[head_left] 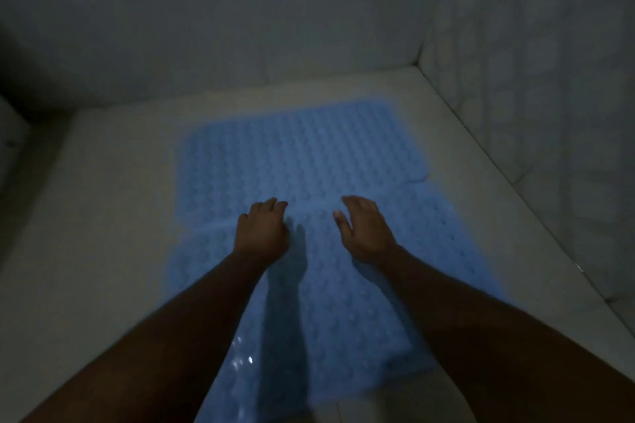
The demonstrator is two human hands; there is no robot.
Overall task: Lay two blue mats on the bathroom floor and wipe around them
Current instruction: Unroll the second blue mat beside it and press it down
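Two blue mats lie overlapping on the pale bathroom floor (103, 216): the far mat (302, 148) at centre frame, the near mat (343, 312) below it. Over their seam, the left hand (263, 233) has a curled grip, contents unclear; the right hand (366, 230) hovers loose-fingered, holding nothing

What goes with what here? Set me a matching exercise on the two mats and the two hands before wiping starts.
Things:
1. far mat
2. near mat
3. left hand
4. right hand

Descriptions:
A. thumb held apart from the fingers
B. lies under both forearms
C. fingers bent downward
D. closest to the back wall

Pairs: 1-D, 2-B, 3-C, 4-A
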